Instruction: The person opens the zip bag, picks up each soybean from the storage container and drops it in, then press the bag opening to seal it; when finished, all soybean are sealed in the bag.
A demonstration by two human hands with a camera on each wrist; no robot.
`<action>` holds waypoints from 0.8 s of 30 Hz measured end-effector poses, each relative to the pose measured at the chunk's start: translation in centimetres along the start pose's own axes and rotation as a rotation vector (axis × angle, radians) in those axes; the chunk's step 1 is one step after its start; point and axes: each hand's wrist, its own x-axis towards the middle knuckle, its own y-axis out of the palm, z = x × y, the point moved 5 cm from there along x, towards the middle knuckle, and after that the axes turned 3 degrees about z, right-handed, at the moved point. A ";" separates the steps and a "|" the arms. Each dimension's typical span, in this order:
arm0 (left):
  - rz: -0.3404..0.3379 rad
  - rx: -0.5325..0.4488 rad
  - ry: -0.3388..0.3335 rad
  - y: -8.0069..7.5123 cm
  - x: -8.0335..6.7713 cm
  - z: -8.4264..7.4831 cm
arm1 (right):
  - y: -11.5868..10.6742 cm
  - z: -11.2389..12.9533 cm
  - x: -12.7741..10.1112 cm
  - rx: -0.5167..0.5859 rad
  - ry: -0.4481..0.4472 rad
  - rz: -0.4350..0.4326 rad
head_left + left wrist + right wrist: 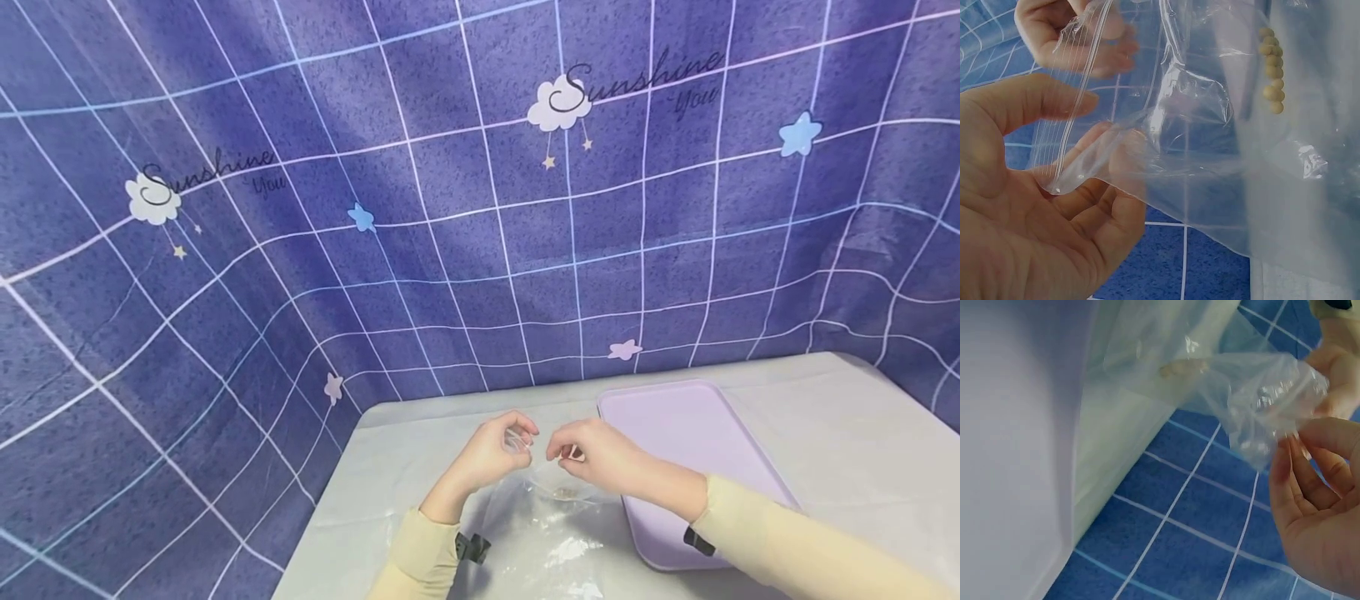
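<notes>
A clear zip-top plastic bag hangs between my hands over the table's far part. Several small round yellowish beads lie in a line inside it, toward its lower end. My left hand grips one end of the bag's mouth, thumb on the near side of the ridged zip strip and fingers behind the film. The other end of the mouth is pinched between thumb and fingertips of my right hand. In the right wrist view the film bunches at those fingertips, and the beads blur into a tan patch.
A pale purple tray lies on the table to the right, partly under my right forearm. Glossy clear plastic reflects light on the table in front of me. A blue-purple grid-patterned curtain surrounds the grey-white tabletop.
</notes>
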 end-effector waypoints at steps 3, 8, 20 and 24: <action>-0.004 0.002 0.002 -0.1 0.0 0.0 | -1.0 -1.0 -0.7 0.041 0.073 -0.028; -0.009 0.013 -0.005 -0.3 0.1 0.0 | -2.3 -2.5 -1.9 0.074 0.162 -0.016; -0.059 0.003 -0.020 -1.4 -0.1 -0.9 | -0.6 -3.2 -3.1 0.108 0.240 0.110; -0.087 -0.009 -0.011 -2.1 -0.7 -1.6 | -1.5 -2.9 -3.1 0.159 0.245 0.041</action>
